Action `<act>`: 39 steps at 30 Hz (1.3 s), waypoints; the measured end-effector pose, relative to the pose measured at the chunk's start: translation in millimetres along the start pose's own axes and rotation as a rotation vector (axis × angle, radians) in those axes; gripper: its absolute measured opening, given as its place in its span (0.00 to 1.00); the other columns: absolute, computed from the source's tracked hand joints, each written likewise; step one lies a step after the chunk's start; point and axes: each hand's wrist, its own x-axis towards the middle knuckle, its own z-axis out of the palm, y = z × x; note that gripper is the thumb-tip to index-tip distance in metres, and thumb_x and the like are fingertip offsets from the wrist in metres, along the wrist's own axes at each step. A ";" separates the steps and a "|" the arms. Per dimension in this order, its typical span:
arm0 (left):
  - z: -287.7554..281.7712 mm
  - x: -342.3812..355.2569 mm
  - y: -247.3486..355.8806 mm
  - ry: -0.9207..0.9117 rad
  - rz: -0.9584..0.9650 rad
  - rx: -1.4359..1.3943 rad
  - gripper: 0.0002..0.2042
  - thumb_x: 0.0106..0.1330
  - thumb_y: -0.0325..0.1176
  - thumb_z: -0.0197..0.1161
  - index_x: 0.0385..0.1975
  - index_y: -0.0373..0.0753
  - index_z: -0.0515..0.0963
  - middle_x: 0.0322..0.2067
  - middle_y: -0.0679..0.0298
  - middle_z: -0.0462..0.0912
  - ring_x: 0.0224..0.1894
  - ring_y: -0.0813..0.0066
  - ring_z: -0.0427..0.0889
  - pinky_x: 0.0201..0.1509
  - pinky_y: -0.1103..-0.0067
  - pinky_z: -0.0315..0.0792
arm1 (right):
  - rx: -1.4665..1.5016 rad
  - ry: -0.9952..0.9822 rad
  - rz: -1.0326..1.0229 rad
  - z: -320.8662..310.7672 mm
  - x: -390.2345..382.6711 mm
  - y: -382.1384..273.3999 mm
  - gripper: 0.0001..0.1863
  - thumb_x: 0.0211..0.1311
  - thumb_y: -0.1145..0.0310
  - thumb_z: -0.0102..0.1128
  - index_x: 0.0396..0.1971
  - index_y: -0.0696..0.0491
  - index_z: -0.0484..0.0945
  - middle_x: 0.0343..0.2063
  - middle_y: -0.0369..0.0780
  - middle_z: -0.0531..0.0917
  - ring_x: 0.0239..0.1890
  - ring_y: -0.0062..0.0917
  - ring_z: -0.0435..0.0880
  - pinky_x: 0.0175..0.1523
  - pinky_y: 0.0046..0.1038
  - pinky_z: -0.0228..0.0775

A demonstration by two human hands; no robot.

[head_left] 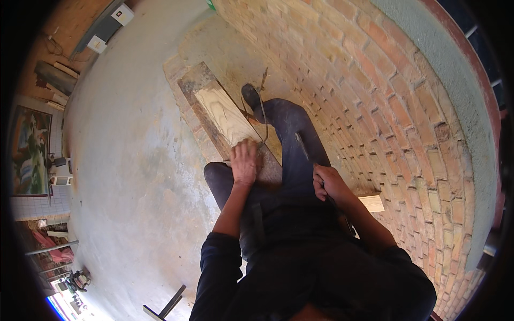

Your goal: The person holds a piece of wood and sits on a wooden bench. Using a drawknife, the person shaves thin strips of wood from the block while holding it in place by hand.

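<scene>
My left hand [246,163] rests on a pale grained board [218,109], its slightly bent fingers apart across the near end. The board lies lengthwise on a darker, worn plank [195,72] between my legs. My right hand [327,184] is closed on a narrow metal tool [302,147], held upward over my right thigh. A thin cord or strap [263,120] loops beside the plank near my right shoe [250,99]; what it is fixed to cannot be made out.
A brick wall [401,107] rises close on my right, with a light wooden piece [370,203] near its foot. Concrete floor [123,150] extends left to a framed picture [31,150] and assorted objects along the far side. A dark metal piece [168,305] stands at bottom left.
</scene>
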 end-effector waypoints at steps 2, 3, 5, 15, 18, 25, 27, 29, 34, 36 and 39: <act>10.5 20.7 3.9 0.047 0.143 0.023 0.22 0.61 0.40 0.65 0.54 0.40 0.78 0.58 0.54 0.74 0.60 0.55 0.72 0.67 0.60 0.65 | -0.018 -0.004 -0.009 3.6 -0.1 -2.1 0.28 0.81 0.49 0.39 0.18 0.48 0.61 0.08 0.37 0.65 0.08 0.23 0.63 0.17 0.28 0.59; 17.7 29.6 8.9 0.025 0.160 0.046 0.18 0.61 0.39 0.64 0.50 0.40 0.79 0.57 0.54 0.75 0.60 0.55 0.72 0.67 0.60 0.65 | -0.019 0.000 -0.007 2.9 -0.4 -1.5 0.28 0.81 0.49 0.39 0.18 0.48 0.61 0.08 0.38 0.65 0.08 0.24 0.63 0.17 0.28 0.59; 26.7 38.4 11.7 -0.026 0.178 0.080 0.14 0.61 0.36 0.63 0.44 0.40 0.82 0.54 0.55 0.76 0.59 0.56 0.73 0.68 0.60 0.65 | -0.021 0.006 -0.003 1.9 0.4 0.3 0.28 0.81 0.49 0.40 0.18 0.48 0.61 0.08 0.38 0.65 0.08 0.24 0.63 0.17 0.29 0.59; 47.8 45.3 25.8 -0.133 0.139 0.227 0.10 0.62 0.36 0.60 0.38 0.42 0.84 0.42 0.62 0.77 0.58 0.58 0.72 0.62 0.61 0.66 | -0.041 -0.002 -0.007 -0.6 4.0 0.2 0.27 0.82 0.49 0.37 0.20 0.48 0.60 0.08 0.38 0.64 0.08 0.24 0.61 0.17 0.28 0.57; 36.0 51.5 31.1 -0.126 0.081 0.184 0.10 0.64 0.36 0.59 0.38 0.42 0.84 0.42 0.63 0.77 0.57 0.59 0.71 0.60 0.62 0.67 | -0.057 -0.002 -0.005 0.2 4.1 -0.8 0.27 0.82 0.50 0.37 0.20 0.48 0.60 0.08 0.38 0.64 0.08 0.25 0.61 0.17 0.28 0.57; 43.1 51.5 27.2 -0.121 -0.052 0.047 0.12 0.66 0.35 0.57 0.44 0.37 0.81 0.43 0.59 0.76 0.54 0.58 0.73 0.61 0.60 0.67 | 0.001 -0.021 0.001 2.6 2.1 1.3 0.26 0.81 0.52 0.40 0.19 0.48 0.61 0.08 0.38 0.66 0.08 0.24 0.62 0.17 0.28 0.58; 46.8 49.0 21.9 -0.104 0.006 0.050 0.12 0.66 0.35 0.57 0.43 0.36 0.79 0.43 0.57 0.76 0.54 0.57 0.74 0.61 0.60 0.68 | 0.021 -0.023 0.003 4.6 1.2 -0.7 0.26 0.81 0.53 0.40 0.19 0.48 0.61 0.08 0.38 0.66 0.08 0.23 0.62 0.17 0.28 0.58; 50.6 47.7 19.1 -0.022 0.058 0.112 0.11 0.66 0.35 0.57 0.42 0.36 0.78 0.42 0.56 0.76 0.54 0.56 0.74 0.61 0.60 0.69 | 0.025 -0.031 -0.005 6.3 -0.4 -2.8 0.25 0.81 0.54 0.41 0.19 0.49 0.61 0.08 0.38 0.65 0.08 0.23 0.61 0.17 0.28 0.58; 60.8 43.0 23.1 -0.075 0.038 0.095 0.11 0.66 0.35 0.56 0.42 0.35 0.78 0.43 0.55 0.76 0.56 0.54 0.74 0.62 0.58 0.70 | -0.032 -0.043 -0.024 17.8 -5.8 -11.7 0.24 0.81 0.55 0.39 0.20 0.48 0.61 0.08 0.38 0.64 0.07 0.23 0.59 0.16 0.28 0.57; 59.1 45.2 20.3 -0.096 0.070 0.103 0.12 0.66 0.34 0.56 0.42 0.35 0.79 0.42 0.55 0.76 0.56 0.54 0.74 0.62 0.58 0.70 | -0.048 -0.038 -0.019 18.7 -6.9 -9.5 0.24 0.81 0.54 0.38 0.20 0.48 0.61 0.07 0.37 0.63 0.07 0.24 0.59 0.15 0.28 0.56; 55.2 46.9 20.4 -0.093 0.076 0.117 0.11 0.65 0.34 0.57 0.43 0.35 0.79 0.43 0.55 0.76 0.56 0.54 0.74 0.63 0.59 0.70 | -0.043 -0.028 -0.009 20.2 -5.5 -6.8 0.25 0.81 0.54 0.37 0.20 0.48 0.61 0.07 0.37 0.62 0.07 0.23 0.58 0.15 0.28 0.56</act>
